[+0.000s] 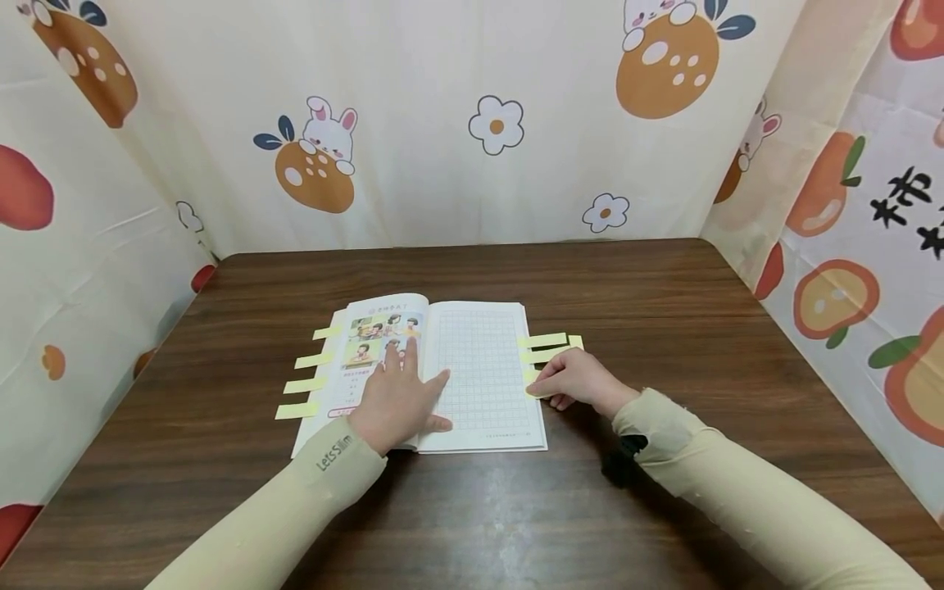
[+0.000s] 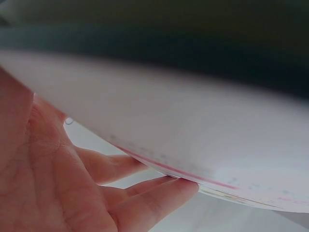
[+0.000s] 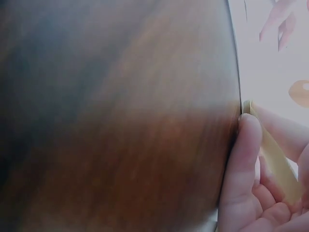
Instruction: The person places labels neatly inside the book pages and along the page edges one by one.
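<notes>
An open book (image 1: 479, 369) lies on the table, a picture page on its left and a grid page on its right. My left hand (image 1: 398, 401) rests with fingers spread across the left page and the fold. At the right page's outer edge, my right hand (image 1: 583, 381) pinches a yellow sticky strip (image 3: 277, 166) between thumb and finger. In the right wrist view the strip runs back from the fingertips toward the palm. Just above that hand, yellow sticky strips (image 1: 546, 339) stick out from the same edge. The left wrist view has my fingers touching the printed page (image 2: 183, 121).
Several yellow sticky strips (image 1: 304, 385) stick out from the book's left edge. The brown wooden table (image 1: 472, 524) extends around the book. Printed curtains (image 1: 420, 180) hang behind it and at both sides. A dark wrist strap (image 1: 625, 459) sits under the right sleeve cuff.
</notes>
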The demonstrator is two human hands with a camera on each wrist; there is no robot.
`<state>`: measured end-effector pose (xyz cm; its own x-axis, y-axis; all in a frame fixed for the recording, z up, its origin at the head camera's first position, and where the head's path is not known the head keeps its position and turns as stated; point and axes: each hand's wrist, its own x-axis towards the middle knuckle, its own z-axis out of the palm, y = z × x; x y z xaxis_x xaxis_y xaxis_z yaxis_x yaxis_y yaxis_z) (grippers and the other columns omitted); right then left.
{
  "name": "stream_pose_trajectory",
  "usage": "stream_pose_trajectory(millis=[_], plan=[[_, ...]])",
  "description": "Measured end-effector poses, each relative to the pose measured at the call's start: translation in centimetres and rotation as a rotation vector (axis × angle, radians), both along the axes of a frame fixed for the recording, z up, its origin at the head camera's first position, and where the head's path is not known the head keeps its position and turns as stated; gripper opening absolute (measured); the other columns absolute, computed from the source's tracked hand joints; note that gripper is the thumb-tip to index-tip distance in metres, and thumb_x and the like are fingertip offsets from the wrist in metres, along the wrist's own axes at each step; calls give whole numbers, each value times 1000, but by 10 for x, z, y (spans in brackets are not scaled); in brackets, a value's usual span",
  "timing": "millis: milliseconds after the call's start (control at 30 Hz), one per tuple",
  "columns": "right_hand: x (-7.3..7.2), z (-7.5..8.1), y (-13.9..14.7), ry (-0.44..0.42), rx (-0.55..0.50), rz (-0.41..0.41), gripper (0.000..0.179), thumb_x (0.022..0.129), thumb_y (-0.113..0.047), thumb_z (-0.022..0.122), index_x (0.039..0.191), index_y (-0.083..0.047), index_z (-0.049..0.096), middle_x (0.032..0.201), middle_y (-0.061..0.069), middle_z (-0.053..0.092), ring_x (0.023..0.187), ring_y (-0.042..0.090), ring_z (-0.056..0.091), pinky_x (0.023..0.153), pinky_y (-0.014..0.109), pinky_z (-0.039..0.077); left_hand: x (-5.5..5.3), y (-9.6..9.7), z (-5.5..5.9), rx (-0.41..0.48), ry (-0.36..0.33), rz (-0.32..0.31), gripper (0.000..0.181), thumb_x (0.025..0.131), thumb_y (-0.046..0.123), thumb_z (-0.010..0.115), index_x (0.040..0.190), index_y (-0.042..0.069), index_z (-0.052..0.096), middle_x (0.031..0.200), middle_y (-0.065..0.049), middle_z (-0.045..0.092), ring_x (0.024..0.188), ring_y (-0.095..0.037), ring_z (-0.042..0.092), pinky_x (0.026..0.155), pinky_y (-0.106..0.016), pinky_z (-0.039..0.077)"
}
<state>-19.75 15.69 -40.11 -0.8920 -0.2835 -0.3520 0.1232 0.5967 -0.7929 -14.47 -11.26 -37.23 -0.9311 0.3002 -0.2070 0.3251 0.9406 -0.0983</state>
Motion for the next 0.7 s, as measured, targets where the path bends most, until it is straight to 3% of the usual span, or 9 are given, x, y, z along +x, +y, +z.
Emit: stream_pose_trajectory(millis=[267,700], plan=[[-1,1,-4,15,93,-1,23,84,-23,78,76,-5,67,65,0,61,54,14,59,56,28,54,0,0,0,-10,12,-11,76,82,66,65,145,26,52,155,-35,28,137,-59,30,101,-57,46],[-1,0,-3,7,79,9,23,82,-22,81,79,-5,65,67,1,60,56,14,59,56,28,53,-1,0,-1,-2,2,2,76,82,65,67,146,27,51,156,-34,26,138,-58,29,102,-57,45]])
